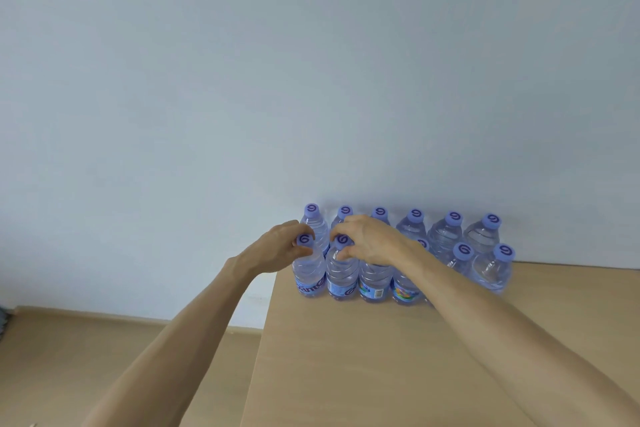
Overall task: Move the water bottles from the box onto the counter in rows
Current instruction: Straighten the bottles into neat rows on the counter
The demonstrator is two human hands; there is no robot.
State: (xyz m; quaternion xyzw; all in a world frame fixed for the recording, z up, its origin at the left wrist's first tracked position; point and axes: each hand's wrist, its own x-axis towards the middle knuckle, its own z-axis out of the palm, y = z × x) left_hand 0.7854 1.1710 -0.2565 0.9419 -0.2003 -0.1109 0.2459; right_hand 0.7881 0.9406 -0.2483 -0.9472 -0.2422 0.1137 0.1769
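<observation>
On the wooden counter [346,357], both hands pinch neighbouring front-row bottle necks: left hand [280,250] leftmost bottle [309,274], right hand [370,241] second bottle [342,276].

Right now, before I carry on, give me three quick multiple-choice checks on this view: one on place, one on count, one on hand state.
1. Where do the bottles stand?
A. at the counter's back edge, by the wall
B. on the floor
C. in a box

2. How many caps show in the back row?
A. three
B. six
C. nine

3. What is the left hand doing?
A. resting flat
B. hanging idle
C. gripping the front-left bottle by its neck

Key: 1 A, bottles line the wall; 2 B, six caps visible; 3 C, fingers curl round the cap.
</observation>
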